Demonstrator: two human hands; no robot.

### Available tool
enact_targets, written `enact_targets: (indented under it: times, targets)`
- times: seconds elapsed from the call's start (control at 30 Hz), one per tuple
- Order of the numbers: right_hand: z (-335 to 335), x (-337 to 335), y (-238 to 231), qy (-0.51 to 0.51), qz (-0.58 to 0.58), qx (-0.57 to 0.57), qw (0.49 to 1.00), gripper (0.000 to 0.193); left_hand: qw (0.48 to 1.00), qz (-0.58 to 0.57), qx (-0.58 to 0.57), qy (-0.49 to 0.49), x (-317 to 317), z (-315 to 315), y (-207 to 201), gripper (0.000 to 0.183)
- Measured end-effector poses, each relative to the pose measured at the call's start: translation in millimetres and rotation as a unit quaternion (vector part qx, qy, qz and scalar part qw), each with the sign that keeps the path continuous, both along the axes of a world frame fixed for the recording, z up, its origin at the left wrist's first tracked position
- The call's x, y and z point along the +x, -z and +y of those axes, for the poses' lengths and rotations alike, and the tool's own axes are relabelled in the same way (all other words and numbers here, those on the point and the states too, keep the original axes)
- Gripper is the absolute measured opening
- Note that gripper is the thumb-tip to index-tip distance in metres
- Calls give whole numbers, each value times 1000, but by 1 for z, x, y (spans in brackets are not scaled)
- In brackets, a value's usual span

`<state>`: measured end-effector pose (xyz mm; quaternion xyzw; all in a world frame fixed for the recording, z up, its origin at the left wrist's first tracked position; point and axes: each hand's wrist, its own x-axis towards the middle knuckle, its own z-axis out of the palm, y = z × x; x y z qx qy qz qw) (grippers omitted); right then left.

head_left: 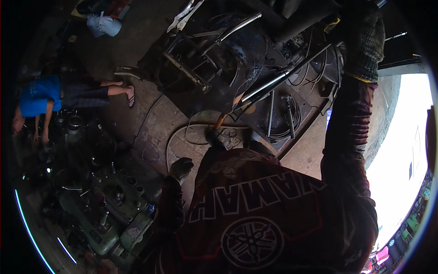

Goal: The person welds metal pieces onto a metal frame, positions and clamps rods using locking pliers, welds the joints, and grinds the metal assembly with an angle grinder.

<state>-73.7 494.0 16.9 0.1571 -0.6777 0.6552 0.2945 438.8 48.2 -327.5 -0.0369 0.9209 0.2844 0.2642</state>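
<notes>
My left hand (181,168), in a dark glove, hangs beside my body. Its fingers look loosely curled, and nothing shows in them. Stretched far forward on the right is my right hand (365,48), in a grey knitted glove with a yellow cuff edge. Its fingers are lost in shadow, so what they touch or hold is unclear. Near it lies the upper end of a long shiny metal rod (267,86), slanting down toward my feet. A dark metal table (248,57) in front of me carries a steel frame (189,68) and locking pliers (183,16).
A hose (171,141) loops over the floor by my feet. Coiled wire (294,130) lies beside metal bars (271,114). Green machinery (109,233) stands at lower left. A person in a blue shirt (40,96) bends at far left. Bright daylight enters on the right.
</notes>
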Motion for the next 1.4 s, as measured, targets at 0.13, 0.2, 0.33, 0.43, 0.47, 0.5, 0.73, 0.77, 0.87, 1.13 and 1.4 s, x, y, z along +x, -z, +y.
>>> enact_targets:
  times: [0.13,0.2,0.33,0.43,0.47,0.5,0.73,0.77,0.87,1.13,1.4]
  targets:
    - [25,-30,46,-16,-14,-17,1000,53,997,15,7,-80,-18,22,-33,33]
    - [15,-22,40,3,-17,-18,1000,52,995,71,3,-65,-38,25,-50,33]
    - [1,-3,42,40,-11,-12,999,50,976,84,1,-203,-113,54,-133,32]
    - [5,0,52,66,5,-3,998,50,952,225,-48,-201,-157,64,-180,35]
    - [8,3,55,76,9,0,997,50,940,284,-81,-170,-168,62,-188,36]
    - [10,5,61,94,19,5,995,50,926,319,-87,-182,-181,65,-198,37]
    - [20,69,129,113,-36,-69,991,48,862,455,-187,-118,-286,71,-243,73]
    - [23,84,148,114,-67,-91,987,48,866,434,-218,-121,-297,71,-248,83]
    - [3,145,207,76,-135,-127,980,50,874,399,-255,-113,-320,63,-243,97]
    - [4,255,285,-25,-323,69,944,43,891,374,-242,-87,-349,66,-233,99]
    - [-18,263,302,-54,-388,87,916,39,927,331,-165,-69,-354,51,-231,86]
